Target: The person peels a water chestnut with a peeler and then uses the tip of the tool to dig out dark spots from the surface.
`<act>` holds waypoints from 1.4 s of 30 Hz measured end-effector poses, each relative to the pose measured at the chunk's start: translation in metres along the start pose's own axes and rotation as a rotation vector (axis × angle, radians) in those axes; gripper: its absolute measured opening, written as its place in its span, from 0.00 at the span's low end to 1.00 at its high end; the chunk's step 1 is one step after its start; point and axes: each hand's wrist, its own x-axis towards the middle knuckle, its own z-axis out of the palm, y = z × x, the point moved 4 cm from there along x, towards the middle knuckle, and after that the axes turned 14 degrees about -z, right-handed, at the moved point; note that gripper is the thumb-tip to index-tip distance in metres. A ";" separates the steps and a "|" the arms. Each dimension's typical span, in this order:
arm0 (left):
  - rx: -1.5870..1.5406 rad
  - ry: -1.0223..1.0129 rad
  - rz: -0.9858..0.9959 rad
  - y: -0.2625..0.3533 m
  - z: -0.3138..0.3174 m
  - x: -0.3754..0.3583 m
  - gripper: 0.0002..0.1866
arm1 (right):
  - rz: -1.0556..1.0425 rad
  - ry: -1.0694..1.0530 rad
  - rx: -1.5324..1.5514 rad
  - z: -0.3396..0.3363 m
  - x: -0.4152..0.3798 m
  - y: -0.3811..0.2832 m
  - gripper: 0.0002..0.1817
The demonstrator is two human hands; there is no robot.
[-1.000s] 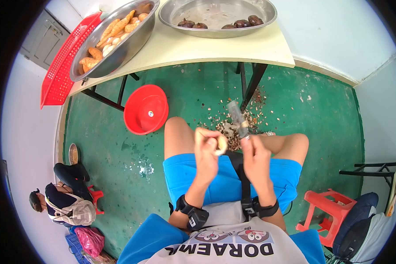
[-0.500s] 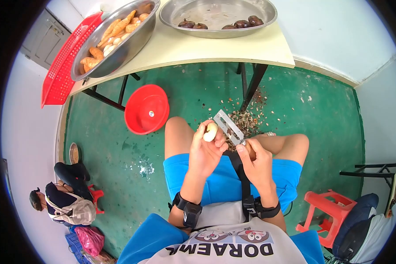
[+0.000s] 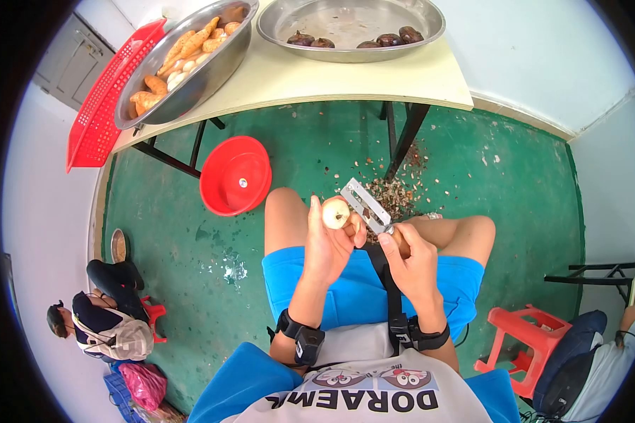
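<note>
A pale, peeled round piece [image 3: 336,212] with a dark spot on its face is held in my left hand [image 3: 330,243], between thumb and fingers. My right hand [image 3: 412,264] is closed round the handle of a flat metal peeler [image 3: 366,205] with a slotted blade. The blade is just right of the pale piece, near my left fingertips; whether they touch I cannot tell. Both hands are above my lap. Peel scraps [image 3: 396,196] lie on the green floor beyond the peeler.
A table [image 3: 289,83] bears a metal bowl of orange and pale tubers [image 3: 178,59] and a metal basin [image 3: 351,53] with several dark corms. A red basin [image 3: 236,176] is on the floor. Another person [image 3: 106,317] sits at left. A red stool [image 3: 528,335] stands at right.
The pale piece has turned in my left hand, and its round face with the dark spot now shows. The peeler has shifted very slightly left.
</note>
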 end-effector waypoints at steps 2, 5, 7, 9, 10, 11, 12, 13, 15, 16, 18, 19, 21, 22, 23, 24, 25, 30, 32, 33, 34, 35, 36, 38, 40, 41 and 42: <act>0.009 0.023 0.011 0.001 -0.001 -0.001 0.25 | 0.012 0.004 -0.009 0.001 0.000 0.001 0.13; 0.062 0.071 0.133 0.003 -0.010 0.000 0.26 | -0.014 0.055 -0.077 0.000 0.000 0.002 0.14; 0.106 0.096 0.242 0.004 -0.014 0.000 0.26 | -0.049 0.100 -0.137 -0.001 0.001 0.001 0.14; 0.479 0.132 0.464 0.007 -0.007 -0.004 0.24 | -0.128 0.116 -0.267 -0.004 0.001 -0.001 0.15; 0.587 0.114 0.526 0.007 0.000 -0.008 0.22 | -0.128 0.115 -0.267 -0.004 0.001 -0.001 0.15; 0.587 0.114 0.526 0.006 0.003 -0.011 0.22 | -0.106 0.095 -0.278 -0.003 0.002 -0.001 0.15; 0.735 0.110 0.593 0.006 0.009 -0.015 0.20 | -0.085 0.076 -0.289 -0.003 0.002 0.000 0.16; 0.884 0.106 0.658 0.005 0.014 -0.018 0.19 | -0.084 0.076 -0.290 -0.004 0.002 -0.001 0.16; 0.877 0.088 0.666 0.002 0.013 -0.015 0.17 | -0.082 0.067 -0.336 -0.006 0.003 -0.003 0.16; 0.891 0.137 0.662 0.002 0.012 -0.016 0.17 | -0.081 0.068 -0.336 -0.005 0.002 -0.001 0.16; 0.907 0.185 0.658 0.003 0.011 -0.016 0.18 | -0.039 0.107 -0.365 -0.005 0.000 0.006 0.16; 0.868 0.236 0.674 0.005 0.009 -0.017 0.18 | -0.038 0.108 -0.366 -0.006 0.000 0.006 0.16; 0.830 0.287 0.689 0.006 0.006 -0.018 0.18 | -0.025 0.120 -0.416 -0.008 0.000 0.007 0.16; 0.853 0.247 0.715 0.006 0.008 -0.018 0.14 | -0.024 0.121 -0.415 -0.008 0.000 0.006 0.16; 0.875 0.207 0.741 0.006 0.010 -0.019 0.10 | -0.022 0.114 -0.413 -0.008 0.001 0.005 0.16; 0.961 0.169 0.752 0.004 0.011 -0.019 0.10 | -0.019 0.107 -0.410 -0.008 0.001 0.004 0.16; 0.961 0.169 0.751 0.004 0.013 -0.021 0.10 | -0.018 0.107 -0.410 -0.008 0.001 0.004 0.16; 1.249 0.253 0.742 -0.001 0.017 -0.019 0.09 | -0.011 0.117 -0.424 -0.009 -0.001 0.006 0.15; 1.075 0.360 0.736 0.002 0.011 -0.020 0.10 | -0.003 0.134 -0.420 -0.010 -0.002 0.009 0.15; 1.076 0.360 0.735 0.003 0.010 -0.019 0.10 | 0.003 0.151 -0.416 -0.010 -0.002 0.010 0.15; 0.961 0.386 0.785 0.006 0.008 -0.019 0.13 | 0.004 0.151 -0.416 -0.011 -0.002 0.009 0.15; 0.846 0.410 0.833 0.009 0.004 -0.020 0.15 | 0.010 0.146 -0.417 -0.011 -0.001 0.008 0.15; 0.864 0.357 0.829 0.009 0.001 -0.018 0.16 | 0.015 0.141 -0.419 -0.011 -0.001 0.007 0.15; 0.967 0.259 0.790 0.004 0.005 -0.018 0.13 | 0.014 0.134 -0.422 -0.010 -0.001 0.006 0.15; 1.195 0.170 0.717 -0.002 0.017 -0.020 0.11 | 0.013 0.125 -0.426 -0.009 -0.001 0.005 0.15; 1.194 0.171 0.717 -0.003 0.018 -0.020 0.11 | 0.005 0.123 -0.432 -0.009 -0.001 0.005 0.14; 1.269 0.173 0.721 -0.004 0.019 -0.019 0.11 | -0.002 0.122 -0.438 -0.009 -0.001 0.004 0.14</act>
